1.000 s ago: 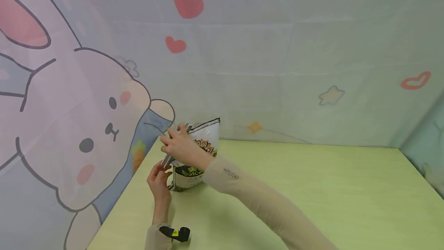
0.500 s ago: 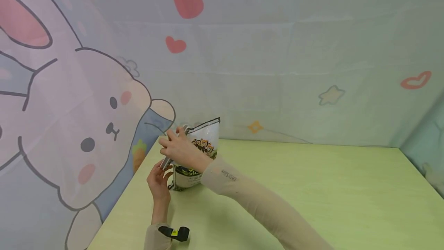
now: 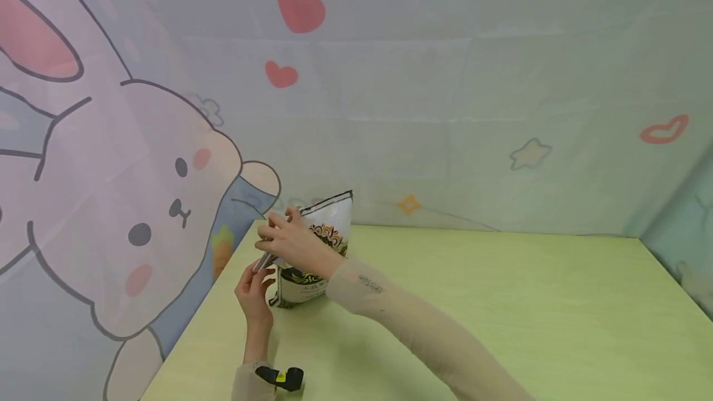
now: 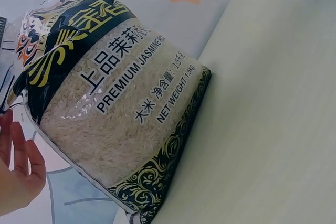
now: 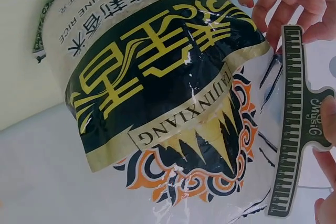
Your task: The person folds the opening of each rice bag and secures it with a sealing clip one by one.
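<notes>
A clear and black bag of jasmine rice (image 4: 121,103) stands leaning on the table, its printed front facing me. Along its side edge lies a long bag clip (image 5: 289,129) with a piano-key print and "My Music" on its tab. My right hand (image 3: 298,243) reaches across the bag and pinches the clip by that tab, thumb on the lettering. Low at the same edge, my left hand (image 3: 255,293) pinches the bag's plastic beside the clip's near end, its other fingers loosely bent. The right palm hides part of the clip in the head view.
The pale green table (image 3: 501,302) extends to the right of the bag. Behind it hangs a cloth backdrop (image 3: 445,79) with a rabbit and hearts. A black wrist camera (image 3: 284,377) is strapped at the left sleeve.
The clip has slid slightly down and left along the bag's edge, with my right hand following it. My left hand and the bag stay nearly in place.
</notes>
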Demonstrator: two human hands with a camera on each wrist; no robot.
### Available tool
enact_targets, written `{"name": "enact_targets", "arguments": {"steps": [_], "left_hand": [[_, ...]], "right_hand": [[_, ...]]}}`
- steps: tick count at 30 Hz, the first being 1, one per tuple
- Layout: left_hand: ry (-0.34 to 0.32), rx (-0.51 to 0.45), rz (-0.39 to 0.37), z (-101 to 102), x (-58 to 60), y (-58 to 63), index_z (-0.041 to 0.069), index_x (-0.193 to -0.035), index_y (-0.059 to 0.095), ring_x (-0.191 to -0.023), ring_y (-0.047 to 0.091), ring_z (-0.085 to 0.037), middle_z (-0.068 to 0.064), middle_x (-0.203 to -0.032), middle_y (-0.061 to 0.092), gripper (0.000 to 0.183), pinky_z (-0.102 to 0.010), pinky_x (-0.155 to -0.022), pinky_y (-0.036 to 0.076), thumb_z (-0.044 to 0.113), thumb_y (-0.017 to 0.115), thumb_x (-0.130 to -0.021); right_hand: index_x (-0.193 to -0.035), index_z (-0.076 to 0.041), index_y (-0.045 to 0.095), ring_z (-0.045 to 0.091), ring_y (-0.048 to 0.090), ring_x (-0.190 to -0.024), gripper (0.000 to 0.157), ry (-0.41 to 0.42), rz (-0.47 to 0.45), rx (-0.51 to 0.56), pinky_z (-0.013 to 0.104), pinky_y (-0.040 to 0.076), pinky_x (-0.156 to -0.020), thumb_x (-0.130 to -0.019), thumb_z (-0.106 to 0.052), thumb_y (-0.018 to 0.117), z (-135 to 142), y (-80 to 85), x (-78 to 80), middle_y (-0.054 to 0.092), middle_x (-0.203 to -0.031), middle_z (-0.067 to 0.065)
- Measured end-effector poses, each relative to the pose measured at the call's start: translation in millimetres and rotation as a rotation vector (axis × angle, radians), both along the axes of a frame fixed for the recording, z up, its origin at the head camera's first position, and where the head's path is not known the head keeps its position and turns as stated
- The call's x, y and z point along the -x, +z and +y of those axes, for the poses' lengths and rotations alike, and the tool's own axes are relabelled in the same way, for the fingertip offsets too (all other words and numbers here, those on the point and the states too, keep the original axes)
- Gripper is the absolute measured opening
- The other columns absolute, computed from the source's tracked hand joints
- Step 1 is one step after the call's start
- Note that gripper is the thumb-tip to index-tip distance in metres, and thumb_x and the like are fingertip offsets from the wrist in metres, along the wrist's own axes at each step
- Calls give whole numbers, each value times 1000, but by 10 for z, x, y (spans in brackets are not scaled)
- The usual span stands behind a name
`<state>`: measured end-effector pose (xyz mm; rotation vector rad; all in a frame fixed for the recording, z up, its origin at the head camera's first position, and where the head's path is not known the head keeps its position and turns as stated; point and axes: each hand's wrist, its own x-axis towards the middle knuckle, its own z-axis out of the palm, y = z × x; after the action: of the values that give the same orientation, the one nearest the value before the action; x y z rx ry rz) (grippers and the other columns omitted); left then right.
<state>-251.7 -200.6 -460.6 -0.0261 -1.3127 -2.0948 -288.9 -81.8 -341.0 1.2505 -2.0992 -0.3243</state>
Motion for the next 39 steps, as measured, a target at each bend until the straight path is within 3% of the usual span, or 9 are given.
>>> {"name": "enact_targets", "arguments": {"steps": [7,11,18,22,30,33,39], "left_hand": [[20,13,34,-6,16,-44,8,-88,64,-69,62,-8,3,-77,66,16,-19,-57,49,-1,51,-87],[45,15,78,-16,19,-56,7,-91,64,-68,62,-6,3,-77,66,17,-17,-56,49,-4,52,-86],[114,28,81,-32,15,-40,2,-95,64,-66,61,-6,4,-76,66,14,-17,-56,48,-1,55,-85],[155,36,71,-38,26,-42,1,-95,65,-65,61,-4,6,-75,65,13,-16,-57,48,0,56,-85],[199,21,62,-36,43,-77,6,-86,66,-63,61,-3,6,-69,66,10,-14,-56,47,1,59,-83],[218,35,69,-40,53,-87,6,-86,66,-63,60,-2,8,-70,66,10,-13,-56,47,1,59,-82],[260,37,62,-29,64,-74,6,-83,67,-62,58,-3,9,-67,64,9,-14,-55,45,0,60,-81]], "right_hand": [[-122,-40,50,10,43,-108,44,-26,-98,50,41,30,-92,-87,-15,57,101,35,42,51,-120,-13],[-126,-38,46,11,43,-109,50,-49,-124,118,40,29,-91,-84,-17,62,185,59,102,50,-122,-11],[-127,-33,46,16,43,-115,45,-71,-170,320,41,30,-88,-87,-17,57,273,25,250,46,-129,-3],[-127,-30,47,16,45,-109,40,-77,-247,444,41,29,-86,-89,-20,54,282,-18,305,50,-122,-4],[-115,-22,59,17,45,-94,28,-22,-578,708,46,23,-87,-89,-25,50,276,-14,312,62,-106,-4],[-108,-20,62,17,44,-92,23,-16,-628,751,46,22,-86,-88,-25,51,268,-14,318,63,-106,-4],[-94,-21,64,16,40,-86,14,5,-644,815,44,18,-84,-87,-24,52,247,-8,322,65,-98,-6]]}}
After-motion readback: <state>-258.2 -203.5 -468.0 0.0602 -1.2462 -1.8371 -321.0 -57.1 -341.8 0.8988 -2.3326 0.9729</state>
